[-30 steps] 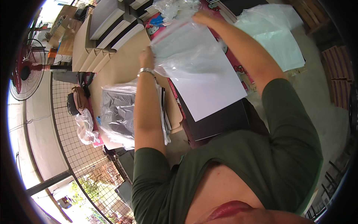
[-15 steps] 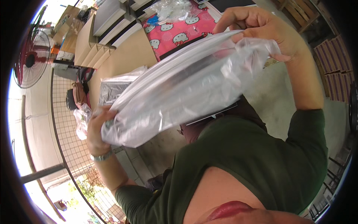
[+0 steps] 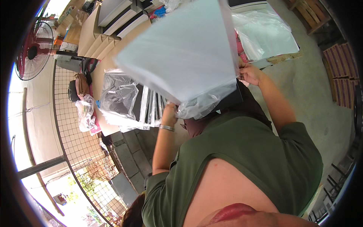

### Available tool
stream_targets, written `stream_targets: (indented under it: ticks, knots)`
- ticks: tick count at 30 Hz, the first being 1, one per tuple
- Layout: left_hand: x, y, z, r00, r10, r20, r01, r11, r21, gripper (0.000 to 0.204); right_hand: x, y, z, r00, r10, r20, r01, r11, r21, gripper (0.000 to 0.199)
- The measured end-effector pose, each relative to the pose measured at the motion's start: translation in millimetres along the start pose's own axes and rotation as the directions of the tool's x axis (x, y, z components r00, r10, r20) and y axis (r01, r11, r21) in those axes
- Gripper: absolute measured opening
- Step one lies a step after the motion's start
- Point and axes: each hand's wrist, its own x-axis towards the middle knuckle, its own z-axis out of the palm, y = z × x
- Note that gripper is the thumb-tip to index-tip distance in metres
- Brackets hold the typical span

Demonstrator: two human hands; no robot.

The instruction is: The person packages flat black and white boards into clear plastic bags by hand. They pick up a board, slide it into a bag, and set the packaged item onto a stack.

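A large cloudy plastic bag (image 3: 189,49) stands up in front of me, spread flat and wide; whether anything is inside it I cannot tell. Its crumpled lower edge is between my hands. My left hand (image 3: 170,113) is closed on the lower left corner, and my right hand (image 3: 250,74) pinches the right edge. Under the bag, a dark flat board (image 3: 230,101) lies across my lap, mostly covered. Close to my left hand are several black flat pieces wrapped in clear plastic (image 3: 119,92), stacked at the table's edge.
Thick book-like stacks (image 3: 123,19) and brown cardboard pieces (image 3: 96,41) stand at the far left of the table. A pile of clear plastic bags (image 3: 264,34) lies at the far right. Beyond the left side are a fan (image 3: 33,53) and a wire grid (image 3: 72,113).
The bag, earlier stretched slantwise between my raised hands, now stands upright and spread. My left hand has moved right, and my right hand has come down toward my lap.
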Motion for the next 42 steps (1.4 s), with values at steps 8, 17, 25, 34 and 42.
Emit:
stream_targets:
  ticks: [8,17,25,34,42]
  knots:
    - [-53,-52,-5,0.994,0.036,-0.107,-0.036,0.999,-0.002,0.019,-42,9,61,0.997,0.004,-0.074,-0.042,0.846,-0.531,0.014]
    - [-106,-95,-66,0.994,0.012,0.108,-0.067,0.852,0.520,0.031,-130,46,75,0.960,0.229,-0.161,-0.278,0.854,-0.439,0.017]
    - [-142,-2,6,0.925,0.363,-0.109,-0.300,0.878,0.373,0.029,-78,31,135,0.971,0.228,-0.074,-0.219,0.714,-0.665,0.033]
    - [-111,39,-100,0.756,0.420,-0.503,-0.598,0.756,-0.266,0.034,209,37,299,0.923,0.084,0.376,0.216,0.696,-0.685,0.022]
    - [-214,16,-157,0.600,0.568,-0.564,0.446,0.348,0.825,0.029,286,82,349,0.947,0.262,0.188,-0.001,0.584,-0.812,0.020]
